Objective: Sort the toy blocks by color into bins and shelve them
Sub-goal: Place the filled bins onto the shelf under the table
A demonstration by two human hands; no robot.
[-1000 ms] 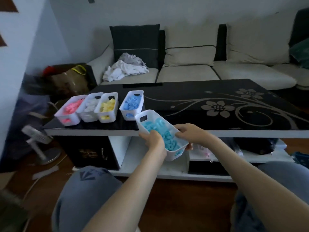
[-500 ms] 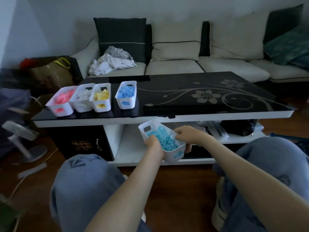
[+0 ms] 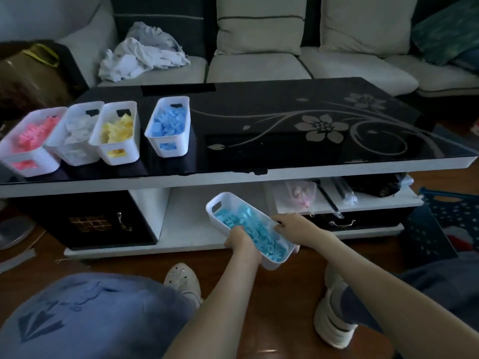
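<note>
A white bin of light blue blocks (image 3: 223, 202) is held in front of the white lower shelf (image 3: 186, 218) of the coffee table. My left hand (image 3: 239, 240) grips its near left rim and my right hand (image 3: 294, 226) grips its right rim. On the black glass tabletop (image 3: 259, 112) stand a pink-block bin (image 3: 27, 161), a white-block bin (image 3: 75, 156), a yellow-block bin (image 3: 119, 154) and a darker blue-block bin (image 3: 168, 150) in a row at the left.
The lower shelf holds a clear bag (image 3: 298, 195) and dark items (image 3: 375, 185) at the right, and a black drawer front (image 3: 88, 221) at the left. My knees and shoes (image 3: 334, 320) are on the wooden floor. A sofa (image 3: 259, 47) stands behind the table.
Both hands have carried the light blue bin down from the tabletop's front edge to the level of the lower shelf. The view has tilted downward.
</note>
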